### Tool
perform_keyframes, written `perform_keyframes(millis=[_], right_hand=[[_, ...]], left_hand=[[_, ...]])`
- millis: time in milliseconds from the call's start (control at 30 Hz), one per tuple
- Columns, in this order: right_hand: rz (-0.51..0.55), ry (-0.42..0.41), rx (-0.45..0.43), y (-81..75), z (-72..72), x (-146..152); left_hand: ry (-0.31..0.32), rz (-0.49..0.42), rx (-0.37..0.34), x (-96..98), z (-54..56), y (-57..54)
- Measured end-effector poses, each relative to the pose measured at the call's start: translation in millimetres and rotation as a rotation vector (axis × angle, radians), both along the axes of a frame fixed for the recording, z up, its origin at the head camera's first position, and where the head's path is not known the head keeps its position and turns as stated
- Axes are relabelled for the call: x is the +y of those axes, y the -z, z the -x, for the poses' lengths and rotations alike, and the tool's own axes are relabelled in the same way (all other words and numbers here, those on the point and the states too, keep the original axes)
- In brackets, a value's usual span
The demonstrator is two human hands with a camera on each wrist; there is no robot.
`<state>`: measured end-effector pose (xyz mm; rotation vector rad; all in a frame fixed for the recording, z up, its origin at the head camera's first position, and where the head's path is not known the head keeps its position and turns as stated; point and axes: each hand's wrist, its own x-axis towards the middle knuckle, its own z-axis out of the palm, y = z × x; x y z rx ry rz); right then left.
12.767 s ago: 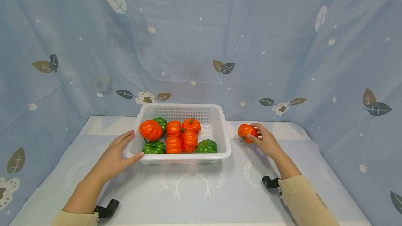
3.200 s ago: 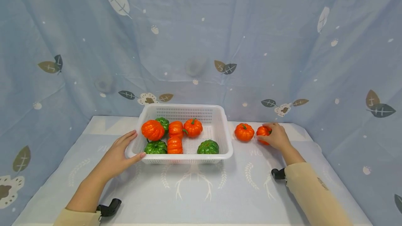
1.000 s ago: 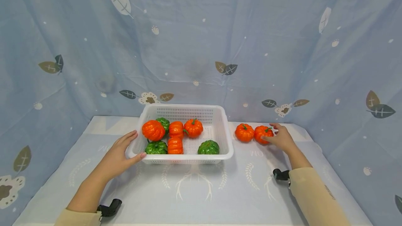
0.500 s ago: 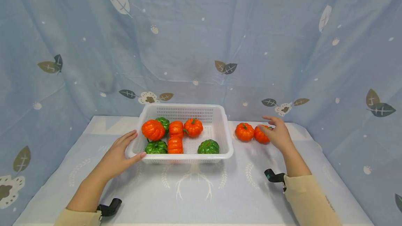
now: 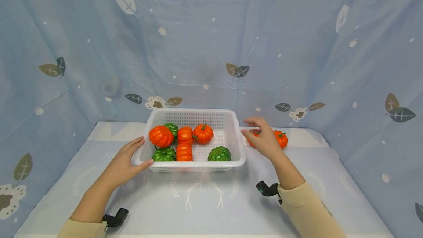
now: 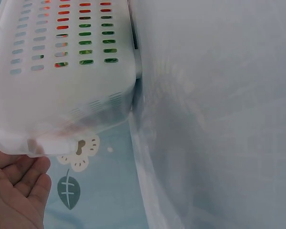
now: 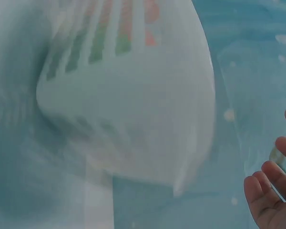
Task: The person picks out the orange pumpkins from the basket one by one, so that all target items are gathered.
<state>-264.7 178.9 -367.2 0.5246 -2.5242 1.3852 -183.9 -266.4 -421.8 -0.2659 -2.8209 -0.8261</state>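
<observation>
A white perforated plastic basket (image 5: 236, 150) on the table holds several small glossy pumpkins, orange ones (image 5: 161, 136) at the left and middle, a green pumpkin (image 5: 219, 154) at the front right. My left hand (image 5: 120, 166) rests at the basket's front left corner, thumb along the front rim, fingers extended at the side; the left wrist view shows its fingertips at the rim. My right hand (image 5: 262, 139), holding nothing, hovers just outside the basket's right side with fingers spread. Behind it, two orange pumpkins (image 5: 281, 140) sit on the table, the nearer one mostly hidden.
A pale patterned cloth covers the table (image 5: 205, 208). Blue printed curtains (image 5: 198, 47) rise behind and along both sides. Black wrist camera mounts (image 5: 115, 218) sit at both cuffs.
Over these frames, one orange pumpkin left the basket and two were set side by side on the table. My right hand has released the right one and moved left to the basket; the left stays put.
</observation>
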Motion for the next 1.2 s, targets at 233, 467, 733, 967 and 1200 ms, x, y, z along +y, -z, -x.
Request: perform_keyframes(millis=[233,467,733,967,1200], right_hand=[[-0.03,-0.169,0.009,7.9,-2.9,-59],[-0.117,-0.265,-0.023,21.1,-2.3,-102],[-0.208,-0.35,-0.046,28.4,-1.0,-133],[-0.304,-0.394,-0.102,28.0,-3.2,-149],[-0.432,-0.412,-0.164,30.7,4.1,-158]], left_hand=[[-0.015,-0.001,-0.008,-0.7,-0.5,-0.1],[-0.009,0.005,0.001,-1.7,0.6,0.3],[-0.011,0.01,-0.006,-1.5,0.4,-0.1],[-0.005,0.01,-0.006,-0.6,0.0,-1.2],[0.0,0.004,-0.01,-0.5,-0.6,-2.2]])
